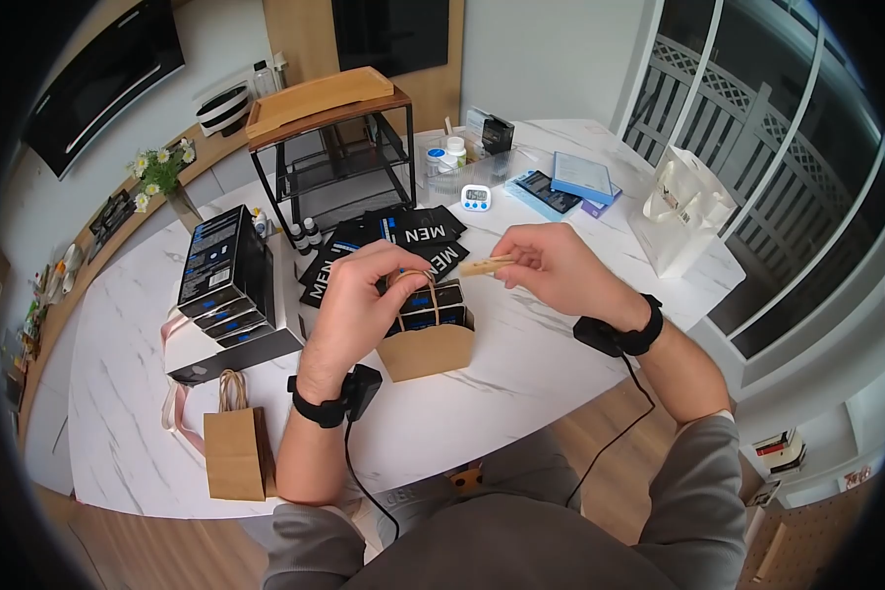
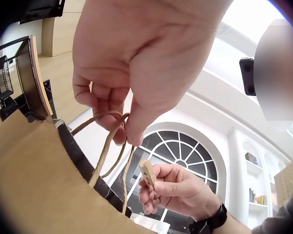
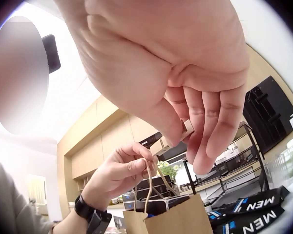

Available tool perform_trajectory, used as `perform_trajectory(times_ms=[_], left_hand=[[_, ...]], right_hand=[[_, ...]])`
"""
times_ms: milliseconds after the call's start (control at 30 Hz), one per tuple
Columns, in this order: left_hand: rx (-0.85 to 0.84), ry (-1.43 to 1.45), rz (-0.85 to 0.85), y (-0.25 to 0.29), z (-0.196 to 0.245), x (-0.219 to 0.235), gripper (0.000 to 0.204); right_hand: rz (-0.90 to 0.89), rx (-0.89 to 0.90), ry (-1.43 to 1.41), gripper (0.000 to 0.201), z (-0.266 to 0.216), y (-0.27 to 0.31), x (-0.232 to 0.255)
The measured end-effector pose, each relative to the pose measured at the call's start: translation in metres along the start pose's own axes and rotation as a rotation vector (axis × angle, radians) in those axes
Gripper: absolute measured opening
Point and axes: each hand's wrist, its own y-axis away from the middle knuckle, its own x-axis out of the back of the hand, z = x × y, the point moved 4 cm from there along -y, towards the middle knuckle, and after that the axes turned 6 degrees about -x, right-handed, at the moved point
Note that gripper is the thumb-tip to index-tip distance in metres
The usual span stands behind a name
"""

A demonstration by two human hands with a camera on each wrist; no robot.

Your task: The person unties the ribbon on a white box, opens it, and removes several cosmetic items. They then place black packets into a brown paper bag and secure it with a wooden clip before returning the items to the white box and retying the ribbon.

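A small brown paper bag [image 1: 426,355] stands in front of the person, with black boxes [image 1: 446,313] showing at its open top. Above it, the left hand [image 1: 362,298] pinches the bag's twisted paper handles [image 2: 106,148] together between thumb and fingers. Just to the right, the right hand [image 1: 567,267] holds a light wooden clothespin [image 1: 486,265] between thumb and fingertips. The clothespin points toward the gathered handles, a short gap away from them. In the right wrist view, the curled fingers hide most of the clothespin [image 3: 187,129].
Black "MEN" packets [image 1: 428,229] lie behind the bag. Left stand stacked black boxes [image 1: 219,270] on a larger box, and a second paper bag [image 1: 234,454]. Farther back are a black-framed rack [image 1: 410,147], a timer [image 1: 476,199] and blue boxes [image 1: 582,177]. A white bag [image 1: 680,216] stands right.
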Motion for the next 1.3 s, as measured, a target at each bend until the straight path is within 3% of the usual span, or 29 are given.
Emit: perform_trajectory(times_ms=[67, 333, 400, 600, 967, 1300], left_hand=[[-0.079, -0.022, 0.017, -0.001, 0.000, -0.001, 0.014], [-0.063, -0.063, 0.035, -0.001, 0.001, -0.002, 0.013], [-0.059, -0.082, 0.035, -0.001, 0.001, -0.002, 0.012], [-0.077, -0.101, 0.044, -0.001, 0.003, -0.003, 0.010], [-0.199, -0.044, 0.069, -0.001, 0.006, -0.003, 0.007], [-0.127, -0.046, 0.064, -0.001, 0.005, -0.002, 0.010]], right_hand=[[-0.008, 0.014, 0.001, 0.008, -0.001, -0.008, -0.003], [-0.089, -0.037, 0.140, 0.007, -0.017, -0.011, -0.008], [-0.065, 0.058, 0.160, 0.006, -0.019, -0.011, -0.010], [-0.094, 0.121, 0.176, 0.006, -0.025, -0.014, -0.014], [-0.174, 0.130, 0.261, 0.009, -0.029, -0.025, -0.024], [-0.167, 0.106, 0.197, 0.008, -0.027, -0.024, -0.026]])
